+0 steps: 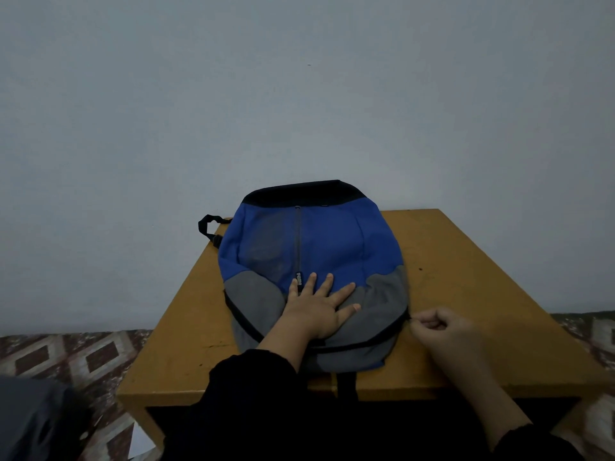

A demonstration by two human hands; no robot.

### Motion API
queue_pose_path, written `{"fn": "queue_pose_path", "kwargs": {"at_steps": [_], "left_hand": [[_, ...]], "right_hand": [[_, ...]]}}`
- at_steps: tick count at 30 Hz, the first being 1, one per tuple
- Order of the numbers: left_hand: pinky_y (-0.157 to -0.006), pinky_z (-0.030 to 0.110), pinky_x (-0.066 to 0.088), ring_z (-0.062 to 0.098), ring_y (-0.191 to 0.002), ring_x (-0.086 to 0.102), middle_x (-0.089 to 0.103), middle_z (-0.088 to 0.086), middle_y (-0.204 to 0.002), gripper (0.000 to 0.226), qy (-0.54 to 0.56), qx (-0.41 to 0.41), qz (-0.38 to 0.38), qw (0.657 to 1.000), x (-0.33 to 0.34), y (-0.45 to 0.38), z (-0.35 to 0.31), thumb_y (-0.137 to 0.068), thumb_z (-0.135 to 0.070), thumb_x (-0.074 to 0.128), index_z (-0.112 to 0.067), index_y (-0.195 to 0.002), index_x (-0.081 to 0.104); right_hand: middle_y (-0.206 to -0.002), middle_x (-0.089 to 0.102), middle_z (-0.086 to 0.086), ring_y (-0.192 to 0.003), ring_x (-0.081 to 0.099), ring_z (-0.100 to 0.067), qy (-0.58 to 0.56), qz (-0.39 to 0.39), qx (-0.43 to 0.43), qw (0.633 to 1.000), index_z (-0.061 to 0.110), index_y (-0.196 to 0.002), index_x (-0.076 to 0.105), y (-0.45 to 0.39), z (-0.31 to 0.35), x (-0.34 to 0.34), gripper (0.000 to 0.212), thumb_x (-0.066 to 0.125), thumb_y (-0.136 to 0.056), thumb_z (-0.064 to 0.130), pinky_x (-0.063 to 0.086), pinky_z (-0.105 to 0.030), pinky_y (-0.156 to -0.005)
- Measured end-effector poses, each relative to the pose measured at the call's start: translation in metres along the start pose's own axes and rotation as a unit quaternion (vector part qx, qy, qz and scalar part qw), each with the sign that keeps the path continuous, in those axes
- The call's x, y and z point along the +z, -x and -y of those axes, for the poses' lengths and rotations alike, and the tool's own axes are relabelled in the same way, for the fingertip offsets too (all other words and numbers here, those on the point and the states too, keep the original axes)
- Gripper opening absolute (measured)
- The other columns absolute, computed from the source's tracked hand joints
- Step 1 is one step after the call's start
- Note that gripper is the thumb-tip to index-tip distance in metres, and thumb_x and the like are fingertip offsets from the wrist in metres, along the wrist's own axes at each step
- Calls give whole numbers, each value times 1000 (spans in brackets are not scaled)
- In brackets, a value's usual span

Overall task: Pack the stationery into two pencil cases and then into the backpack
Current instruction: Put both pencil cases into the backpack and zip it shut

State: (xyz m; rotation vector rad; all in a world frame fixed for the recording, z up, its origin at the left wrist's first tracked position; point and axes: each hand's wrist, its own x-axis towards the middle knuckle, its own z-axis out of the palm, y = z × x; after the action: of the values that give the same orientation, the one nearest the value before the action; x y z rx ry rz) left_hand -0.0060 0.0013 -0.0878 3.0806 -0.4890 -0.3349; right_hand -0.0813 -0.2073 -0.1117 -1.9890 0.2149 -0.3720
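A blue, grey and black backpack [332, 247] lies flat on the small wooden table [466, 267], its top end toward me. My left hand [316, 307] presses flat on its grey lower panel, fingers spread. At the backpack's right edge my right hand [442, 331] has its fingers curled and pinches the zip pull [411, 321] of the main zip. The zip line along the near edge looks closed. No pencil cases or stationery are in view.
The table stands against a plain pale wall. A black strap [208, 226] sticks out at the backpack's far left. A patterned floor covering [66, 357] lies around the table, and a dark object [33, 420] sits at the lower left.
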Motion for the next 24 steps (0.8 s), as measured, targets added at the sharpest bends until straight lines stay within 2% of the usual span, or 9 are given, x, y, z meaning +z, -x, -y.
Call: {"fn": "queue_pose_path", "kwargs": {"at_steps": [5,7,9,12,14,16,19,22,24], "left_hand": [[-114,57,-11,28,-147,-10,-6,-3,-161,58,27,6,-13,1000,1,5,-2,-94,-65,11,-49,-147,-2],[-114,57,-10,28,-147,-6,1,-2,-161,56,50,1,-17,999,-3,7,-4,-95,-63,15,-47,-148,8],[-114,58,-7,29,-146,8,18,-1,-158,51,80,0,-50,996,-9,12,-10,-98,-57,24,-43,-146,25],[-116,50,10,20,-135,34,44,-6,-143,41,148,51,-174,972,-16,22,-29,-99,-48,32,-38,-137,45],[-109,40,27,13,-122,41,53,-8,-130,38,218,115,-207,947,-16,29,-43,-98,-47,39,-38,-133,50],[-97,33,34,13,-108,41,54,-7,-113,37,218,159,-202,942,-12,31,-53,-96,-47,45,-40,-132,52],[-85,29,34,12,-95,38,47,-5,-98,36,185,168,-203,947,1,25,-58,-96,-43,49,-38,-131,55],[-87,28,34,11,-98,39,49,-5,-99,34,255,147,-198,935,16,18,-57,-94,-36,54,-31,-128,60],[-93,29,36,12,-104,42,53,-3,-104,30,300,132,-197,924,18,15,-56,-93,-32,58,-27,-122,64]], "right_hand": [[-71,65,-3,-72,60,-18,-48,-19,-8,999,13,-70,67,-2,-1,-4,14,71,-83,11,46,-26,-61],[-70,62,-2,-71,58,-20,-56,-21,-1,998,15,-70,66,-5,-2,-4,15,70,-85,14,45,-29,-63],[-68,60,-2,-70,56,-22,-67,-17,12,998,16,-71,64,-8,-5,-1,17,68,-87,17,45,-33,-64],[-74,68,-4,-80,63,-27,-86,0,40,995,17,-77,64,-12,-3,2,13,64,-89,20,51,-40,-77],[-74,70,-5,-82,65,-28,-108,6,53,993,16,-79,64,-14,-2,3,12,63,-90,18,52,-44,-83],[-72,70,-6,-81,66,-28,-117,12,53,992,14,-80,65,-14,0,2,11,63,-91,15,52,-45,-84],[-74,71,-6,-82,66,-24,-134,27,54,989,12,-80,68,-14,0,-1,12,62,-91,13,51,-41,-83],[-74,74,-3,-82,68,-17,-143,36,58,987,13,-82,74,-13,-1,-1,19,59,-93,16,50,-30,-78],[-74,75,-5,-81,69,-17,-160,37,62,984,9,-84,75,-13,-2,0,25,54,-96,14,51,-30,-79]]}}
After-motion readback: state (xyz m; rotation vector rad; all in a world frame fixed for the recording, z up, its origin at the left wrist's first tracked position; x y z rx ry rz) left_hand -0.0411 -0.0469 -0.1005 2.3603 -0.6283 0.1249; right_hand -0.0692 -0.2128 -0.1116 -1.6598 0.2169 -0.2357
